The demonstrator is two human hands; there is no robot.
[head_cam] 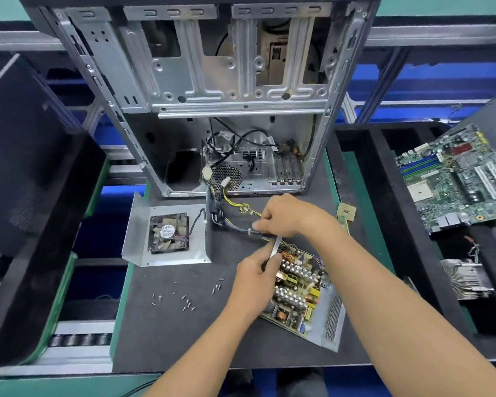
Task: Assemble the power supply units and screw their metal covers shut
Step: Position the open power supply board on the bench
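An open power supply base [331, 319] lies on the grey mat, its circuit board [297, 285] full of capacitors and coils exposed. My left hand [255, 282] grips the near-left edge of that base at its metal wall. My right hand [284, 214] pinches the bundle of cables [235, 209] where it leaves the board. The metal cover [166, 233] lies apart to the left, inside up, with a black fan [169, 232] mounted in it. Several loose screws [184, 299] are scattered on the mat in front of the cover.
An empty computer case [212, 96] stands open behind the work area, cables hanging from it. A motherboard [455, 179] and a heatsink [464, 277] rest in black trays on the right. A black case panel [26, 167] leans at the left. A small CPU chip [346, 212] lies near my right wrist.
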